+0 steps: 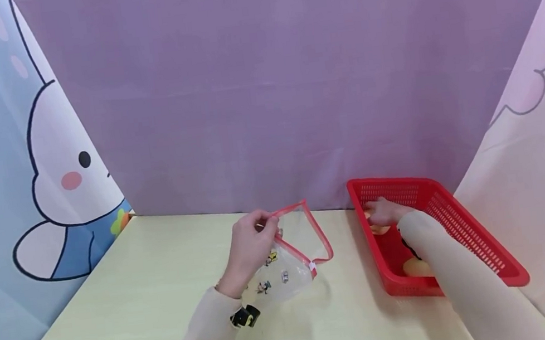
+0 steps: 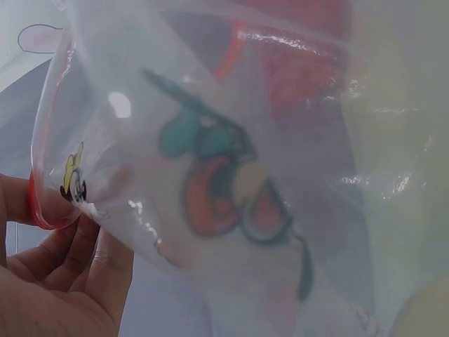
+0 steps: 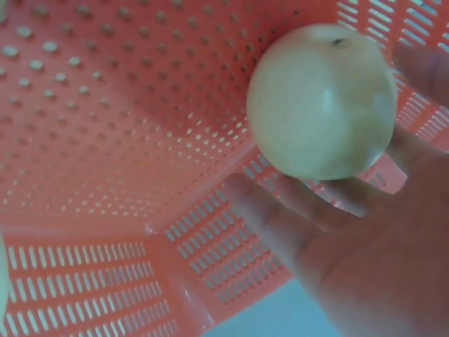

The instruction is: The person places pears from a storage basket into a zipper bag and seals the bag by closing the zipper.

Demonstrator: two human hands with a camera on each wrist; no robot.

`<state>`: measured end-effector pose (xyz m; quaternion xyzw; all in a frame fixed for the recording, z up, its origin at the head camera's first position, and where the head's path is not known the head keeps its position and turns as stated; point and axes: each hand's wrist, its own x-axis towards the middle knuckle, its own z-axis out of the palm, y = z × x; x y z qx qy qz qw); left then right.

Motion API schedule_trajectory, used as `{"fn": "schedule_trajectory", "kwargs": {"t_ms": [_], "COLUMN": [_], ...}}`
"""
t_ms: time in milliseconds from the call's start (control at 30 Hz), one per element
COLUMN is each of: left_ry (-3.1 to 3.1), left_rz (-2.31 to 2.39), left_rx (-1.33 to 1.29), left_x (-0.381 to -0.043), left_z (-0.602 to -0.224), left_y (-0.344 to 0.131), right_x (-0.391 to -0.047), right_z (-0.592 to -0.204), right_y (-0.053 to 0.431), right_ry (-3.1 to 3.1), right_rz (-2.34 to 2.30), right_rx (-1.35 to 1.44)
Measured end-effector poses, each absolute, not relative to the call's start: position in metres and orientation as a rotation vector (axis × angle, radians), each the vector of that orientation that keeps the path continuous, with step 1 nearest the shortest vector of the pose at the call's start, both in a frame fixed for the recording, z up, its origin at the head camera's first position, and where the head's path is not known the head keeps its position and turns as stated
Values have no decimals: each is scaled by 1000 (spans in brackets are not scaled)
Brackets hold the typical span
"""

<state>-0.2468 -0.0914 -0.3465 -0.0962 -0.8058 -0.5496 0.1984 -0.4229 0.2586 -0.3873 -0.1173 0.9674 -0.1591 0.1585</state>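
Observation:
My left hand (image 1: 253,242) pinches the red-edged mouth of a clear slider zip bag (image 1: 277,279) printed with small cartoon figures. The bag's mouth gapes to the right, and a white slider (image 1: 312,266) sits at its near corner. In the left wrist view the bag (image 2: 316,175) covers most of the picture. Inside a red plastic basket (image 1: 391,280), my right hand (image 1: 385,212) holds a round, pale yellow fruit (image 3: 323,105). Its thumb meets one side and its fingers reach under the other, some fingertips hidden behind the fruit.
Another yellowish, longish item (image 1: 417,267) lies at the basket's near end, partly covered by the right sleeve. The basket stands at the right of a pale table (image 1: 115,300). A purple cloth (image 1: 268,92) hangs behind, with printed curtains at both sides.

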Motion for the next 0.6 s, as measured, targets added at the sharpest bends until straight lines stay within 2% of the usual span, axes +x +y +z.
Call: {"fn": "schedule_trajectory", "kwargs": {"t_ms": [200,600], "left_ry": [-2249,-2252], "left_rz": [-1535,-1548], "left_rx": [-247,-261], "left_x": [-247,-249], "left_z": [-344,-347], "left_y": [-96,-93], "right_x": [-423,-417], "right_z": [-383,-386], "right_y": [260,268], "right_ry": [2684,2630], "right_rz": [-401,-502], "right_rx": [-347,-198]}}
